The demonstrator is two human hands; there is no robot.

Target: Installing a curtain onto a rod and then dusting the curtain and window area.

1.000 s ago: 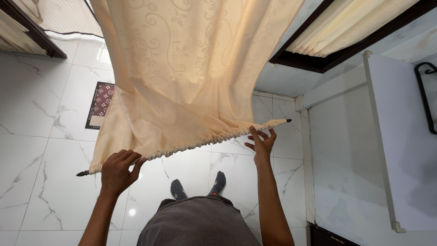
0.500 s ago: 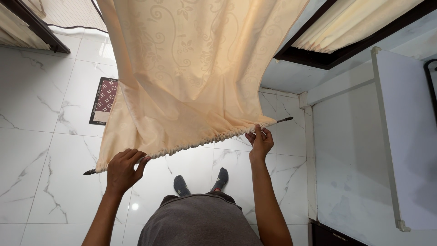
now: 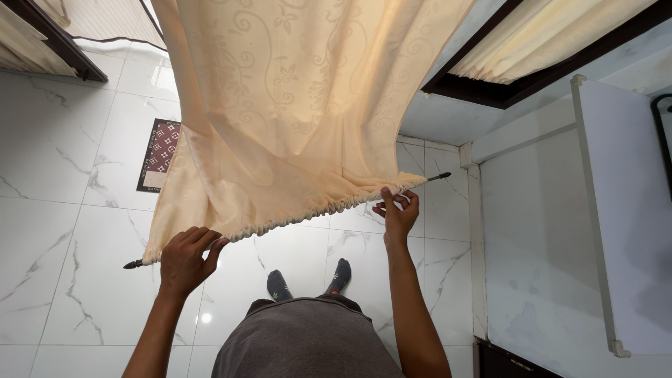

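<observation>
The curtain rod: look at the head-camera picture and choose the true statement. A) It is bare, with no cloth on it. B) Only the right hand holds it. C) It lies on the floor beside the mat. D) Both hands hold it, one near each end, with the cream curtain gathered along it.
D: the left hand and the right hand each grip the curtain rod, with the cream curtain bunched along it.

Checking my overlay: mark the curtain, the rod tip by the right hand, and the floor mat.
curtain [image 3: 294, 126], head view, patterned middle of the fabric.
rod tip [image 3: 439, 176], head view, dark pointed end.
floor mat [image 3: 159, 155], head view, its patterned centre.
</observation>
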